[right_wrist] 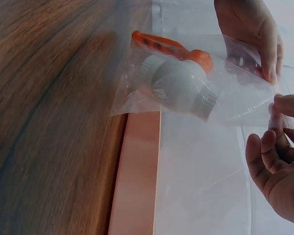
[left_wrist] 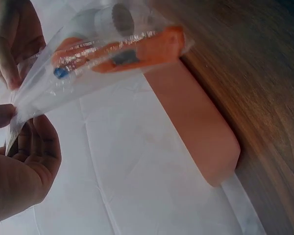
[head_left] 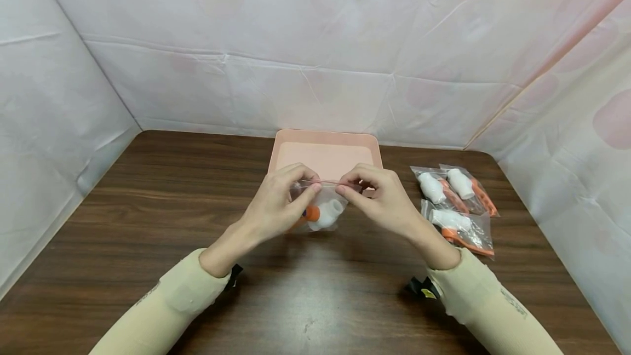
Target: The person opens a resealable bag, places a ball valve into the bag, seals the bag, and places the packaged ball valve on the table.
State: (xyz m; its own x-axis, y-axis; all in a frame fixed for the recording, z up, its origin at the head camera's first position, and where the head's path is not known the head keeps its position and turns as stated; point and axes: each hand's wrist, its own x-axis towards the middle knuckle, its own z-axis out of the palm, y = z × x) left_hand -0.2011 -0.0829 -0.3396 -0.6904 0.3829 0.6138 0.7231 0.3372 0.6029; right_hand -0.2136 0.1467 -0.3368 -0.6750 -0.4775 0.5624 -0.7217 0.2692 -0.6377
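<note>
Between both hands hangs a clear zip bag (head_left: 322,193), its top edge stretched sideways. Inside it is a white plastic ball valve (right_wrist: 179,83) with an orange handle (left_wrist: 137,51). My left hand (head_left: 279,196) pinches the bag's top edge between thumb and fingers. A short way to the right, my right hand (head_left: 377,196) pinches the same edge. In the right wrist view the valve hangs low in the bag, below the pinched edge. Whether the seal is fastened cannot be made out.
A pink tray (head_left: 325,138) stands behind the hands, against the white cloth backdrop (head_left: 296,43). On the right of the brown wooden table (head_left: 197,179) lie three more bagged valves: one in front (head_left: 458,229), one back left (head_left: 434,188) and one back right (head_left: 465,185).
</note>
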